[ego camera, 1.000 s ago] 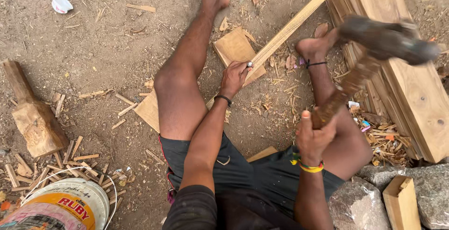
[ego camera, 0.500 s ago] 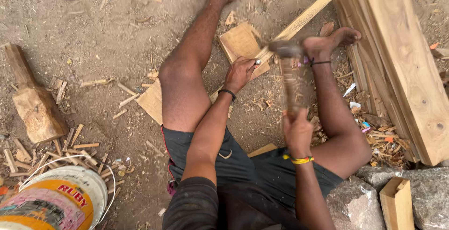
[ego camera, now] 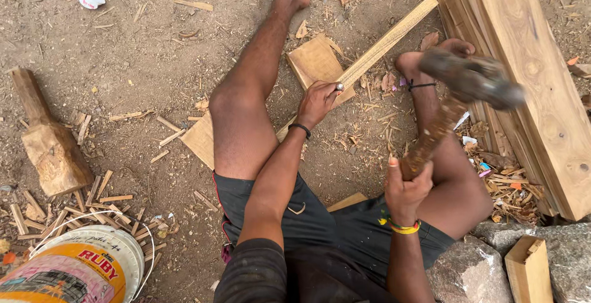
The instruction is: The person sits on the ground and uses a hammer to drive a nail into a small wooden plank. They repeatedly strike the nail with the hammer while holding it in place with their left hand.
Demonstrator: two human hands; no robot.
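Observation:
I sit on dirt ground with my legs spread. My left hand [ego camera: 317, 101] grips a small metal chisel [ego camera: 338, 86], its tip set against a long wooden strip [ego camera: 388, 39] that lies over a square wooden block [ego camera: 315, 61]. My right hand [ego camera: 407, 186] is closed around the wooden handle of a heavy mallet [ego camera: 471, 81]. The mallet head is raised and blurred, up to the right over my right foot.
A stack of long planks [ego camera: 529, 63] lies at the right. A wooden mallet [ego camera: 48, 140] rests on the ground at left, beside wood splinters [ego camera: 55, 210]. A plastic bucket [ego camera: 80, 266] is at lower left. Stones [ego camera: 474, 272] and a small wood block [ego camera: 528, 269] are at lower right.
The mallet came down onto the chisel half a second ago and has since swung back up to the right. My left hand has stayed on the chisel.

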